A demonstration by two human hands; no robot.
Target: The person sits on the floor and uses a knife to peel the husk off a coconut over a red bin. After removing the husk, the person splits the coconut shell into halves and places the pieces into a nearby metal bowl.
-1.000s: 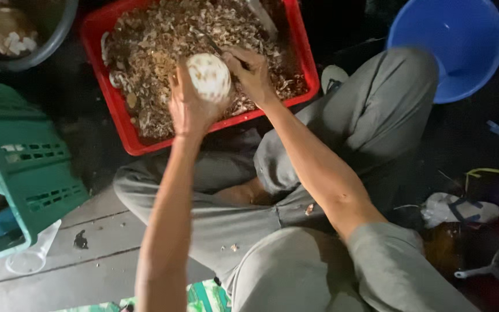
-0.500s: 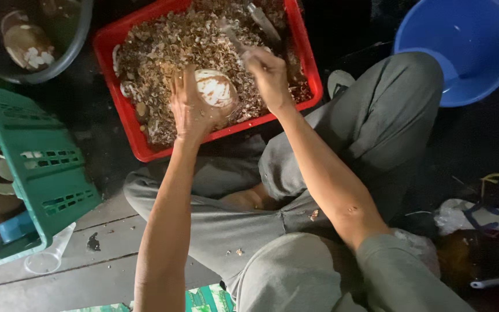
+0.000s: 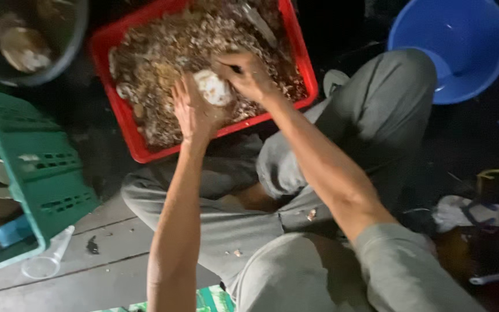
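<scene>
Over the red crate [image 3: 123, 124], at about 12 o'clock from the seated person's lap, both hands meet. Left hand [image 3: 194, 112]: palm up, fingers curled under and clamped on a pale shell [image 3: 213, 88], which sits above the crate's near half, touching the palm. Right hand [image 3: 249, 75]: at 1 o'clock of the shell, fingers bunched together against its upper edge; whether they grip anything thin I cannot tell, the picture is blurred there. Crate filled with brown shell litter [image 3: 168, 52]. Dark tub [image 3: 70, 49] at 10 o'clock of the crate, pale pieces inside. Green basket [image 3: 41, 167] at 8 o'clock, a clear plastic cup [image 3: 44, 263] lying just below it on the boards. Blue basin [image 3: 451, 49] at 2 o'clock, beyond the right knee.
</scene>
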